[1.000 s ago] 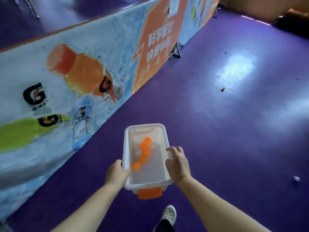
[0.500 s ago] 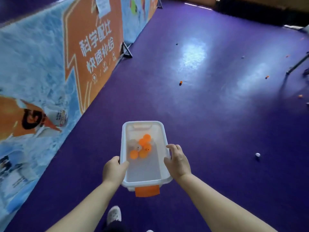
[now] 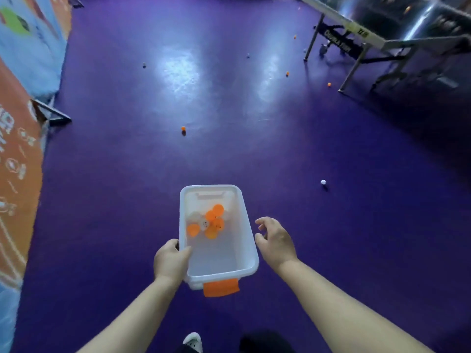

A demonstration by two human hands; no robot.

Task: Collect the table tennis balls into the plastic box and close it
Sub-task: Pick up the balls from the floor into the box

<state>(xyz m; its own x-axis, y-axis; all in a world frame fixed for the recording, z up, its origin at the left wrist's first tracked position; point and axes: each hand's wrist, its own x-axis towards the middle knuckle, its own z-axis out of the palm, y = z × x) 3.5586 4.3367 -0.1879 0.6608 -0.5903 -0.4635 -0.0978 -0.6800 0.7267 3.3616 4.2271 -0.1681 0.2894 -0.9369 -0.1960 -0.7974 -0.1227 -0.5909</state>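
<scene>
Over the purple floor [image 3: 122, 205], the left hand [image 3: 170, 261] grips the plastic box [image 3: 210, 187] by its left rim near the person's end, with the thumb hooked over the edge and the fingers hidden beneath. The right hand [image 3: 276, 241] is off the box, just beside its right rim, its fingers loosely spread and curved and holding nothing.

The box is carried roughly level with its top open. An orange latch [image 3: 221, 287] hangs from its near end. Inside, towards the far end, lies a cluster of orange table tennis balls [image 3: 213, 221] with at least one white ball [image 3: 204, 224] among them; the near half of the bottom is bare.

Beyond the box's far end, well apart from it, one orange ball [image 3: 183, 128] sits on the floor. To the box's right lies a white ball [image 3: 323, 182]. Farther off, beyond and to the right, more orange balls [image 3: 329, 84] are scattered near the legs of a table tennis table [image 3: 362, 34], and some smaller pale specks are too small to make out. Left of the box, a printed banner [image 3: 20, 159] runs along the floor's edge. Below the box, between the forearms, the toe of a white shoe [image 3: 193, 340] shows.
</scene>
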